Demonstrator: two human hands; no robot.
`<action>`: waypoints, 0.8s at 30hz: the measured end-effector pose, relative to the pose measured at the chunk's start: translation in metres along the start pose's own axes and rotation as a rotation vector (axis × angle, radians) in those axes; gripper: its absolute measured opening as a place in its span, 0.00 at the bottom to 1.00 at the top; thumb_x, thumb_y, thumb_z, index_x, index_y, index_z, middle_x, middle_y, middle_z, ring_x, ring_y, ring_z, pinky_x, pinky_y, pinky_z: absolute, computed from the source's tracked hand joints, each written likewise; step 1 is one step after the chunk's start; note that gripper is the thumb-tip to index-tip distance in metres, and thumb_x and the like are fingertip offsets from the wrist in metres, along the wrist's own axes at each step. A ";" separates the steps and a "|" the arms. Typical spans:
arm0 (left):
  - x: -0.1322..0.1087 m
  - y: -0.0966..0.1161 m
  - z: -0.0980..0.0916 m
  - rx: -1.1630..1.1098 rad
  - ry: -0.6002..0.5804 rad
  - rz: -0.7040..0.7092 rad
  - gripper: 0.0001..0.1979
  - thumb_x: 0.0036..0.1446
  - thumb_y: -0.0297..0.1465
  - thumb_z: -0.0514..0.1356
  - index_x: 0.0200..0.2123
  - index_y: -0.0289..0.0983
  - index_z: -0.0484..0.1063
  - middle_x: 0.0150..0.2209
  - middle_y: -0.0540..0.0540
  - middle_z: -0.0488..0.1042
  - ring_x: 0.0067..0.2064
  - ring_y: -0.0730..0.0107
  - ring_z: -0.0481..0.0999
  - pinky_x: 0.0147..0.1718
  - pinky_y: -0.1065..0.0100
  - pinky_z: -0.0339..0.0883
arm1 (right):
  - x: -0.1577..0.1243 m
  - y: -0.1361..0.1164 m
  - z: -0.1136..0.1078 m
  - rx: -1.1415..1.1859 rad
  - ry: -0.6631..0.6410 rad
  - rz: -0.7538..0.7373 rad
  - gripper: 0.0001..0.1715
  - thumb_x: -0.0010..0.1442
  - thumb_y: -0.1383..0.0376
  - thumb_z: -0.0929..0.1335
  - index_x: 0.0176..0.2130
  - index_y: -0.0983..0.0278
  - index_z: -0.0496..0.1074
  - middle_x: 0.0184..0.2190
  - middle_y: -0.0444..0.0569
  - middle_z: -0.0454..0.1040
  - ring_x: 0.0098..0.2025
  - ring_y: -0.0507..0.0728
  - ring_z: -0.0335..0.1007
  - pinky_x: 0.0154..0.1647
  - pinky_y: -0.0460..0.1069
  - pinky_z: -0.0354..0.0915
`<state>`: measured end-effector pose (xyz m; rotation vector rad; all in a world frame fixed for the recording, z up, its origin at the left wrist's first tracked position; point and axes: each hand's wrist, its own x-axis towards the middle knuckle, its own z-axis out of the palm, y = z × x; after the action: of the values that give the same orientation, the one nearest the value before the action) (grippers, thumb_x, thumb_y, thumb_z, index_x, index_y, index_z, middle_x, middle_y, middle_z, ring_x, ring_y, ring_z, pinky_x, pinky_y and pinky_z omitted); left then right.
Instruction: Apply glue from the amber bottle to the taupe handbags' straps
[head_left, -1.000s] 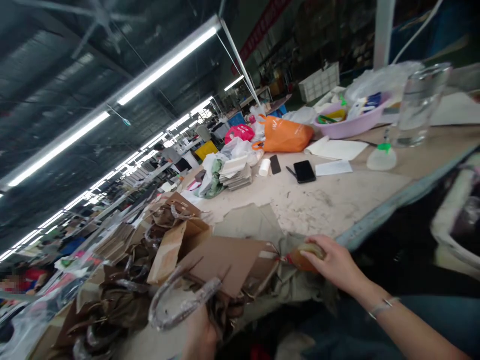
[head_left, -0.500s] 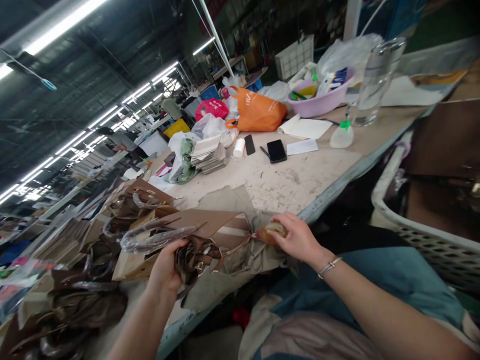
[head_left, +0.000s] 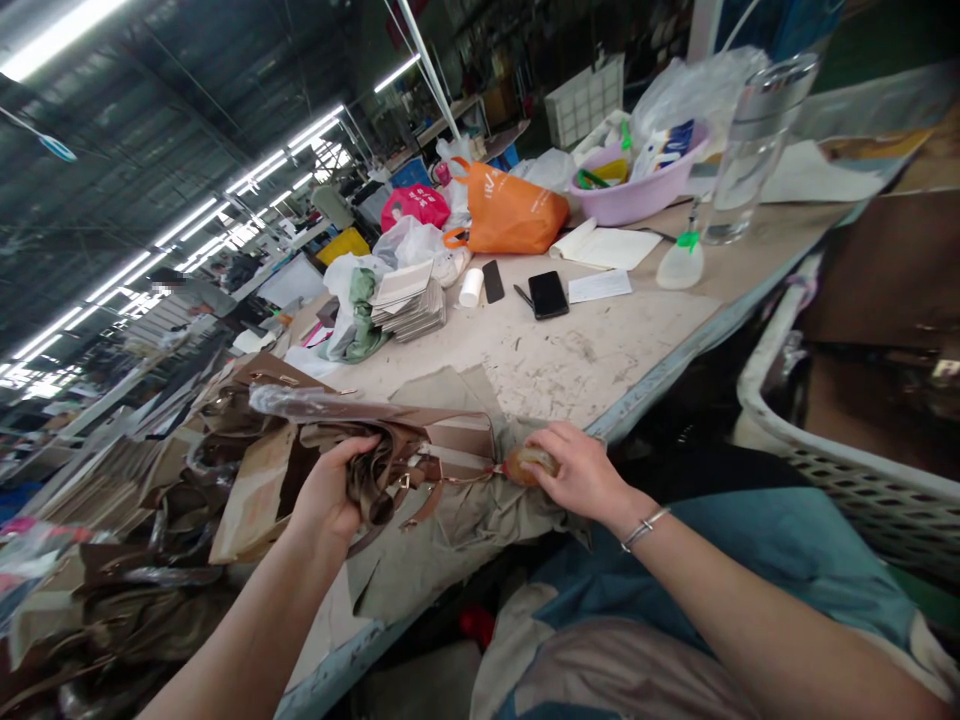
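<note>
A brown handbag (head_left: 456,432) lies on its side over a crumpled grey-green cloth (head_left: 420,560) at the table's near edge. My left hand (head_left: 337,490) grips the bag's bunched dark lining, thumb on top; a plastic-wrapped handle reaches out beyond it. Straps with metal buckles hang beside that hand. Between the fingers of my right hand (head_left: 574,468) is a small squeeze bottle (head_left: 525,466) of amber liquid. Its reddish tip points left and meets the bag's edge, near a pale strip. Whether liquid comes out cannot be seen.
More brown bags (head_left: 127,610) are heaped on the left. Further back stand a stack of cards (head_left: 411,305), a phone (head_left: 548,295), an orange bag (head_left: 514,212), a purple basin (head_left: 637,195), a green-topped bottle (head_left: 681,262) and a glass bottle (head_left: 750,160). A white basket (head_left: 847,450) is at right.
The handbag has tilted in my left hand, so its wrapped handle sits higher and flatter and the buckled straps show more. My right hand and the squeeze bottle have shifted slightly left.
</note>
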<state>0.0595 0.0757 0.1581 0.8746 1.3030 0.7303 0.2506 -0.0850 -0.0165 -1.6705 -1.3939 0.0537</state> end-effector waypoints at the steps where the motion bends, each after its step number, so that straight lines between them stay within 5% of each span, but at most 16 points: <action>1: 0.005 0.003 0.007 0.019 -0.023 0.016 0.07 0.51 0.18 0.56 0.30 0.29 0.73 0.24 0.44 0.78 0.20 0.64 0.77 0.17 0.67 0.73 | 0.000 -0.001 -0.001 -0.018 -0.009 -0.024 0.08 0.58 0.69 0.69 0.39 0.62 0.69 0.34 0.49 0.68 0.39 0.59 0.65 0.39 0.52 0.63; 11: 0.047 0.010 0.044 0.128 -0.108 0.074 0.02 0.49 0.21 0.59 0.28 0.30 0.73 0.20 0.47 0.75 0.14 0.69 0.69 0.11 0.69 0.66 | -0.010 0.006 -0.006 -0.125 0.035 -0.182 0.13 0.57 0.72 0.67 0.44 0.64 0.69 0.34 0.50 0.65 0.37 0.59 0.60 0.36 0.52 0.60; 24: 0.028 0.008 0.049 0.055 -0.119 -0.016 0.10 0.55 0.22 0.54 0.23 0.34 0.70 0.17 0.49 0.72 0.16 0.74 0.66 0.17 0.73 0.63 | -0.023 -0.003 -0.016 -0.064 0.032 -0.332 0.13 0.62 0.72 0.63 0.44 0.61 0.73 0.33 0.51 0.68 0.35 0.58 0.64 0.32 0.51 0.63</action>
<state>0.1120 0.0969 0.1533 0.9367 1.2278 0.6231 0.2488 -0.1131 -0.0165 -1.4634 -1.6445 -0.2077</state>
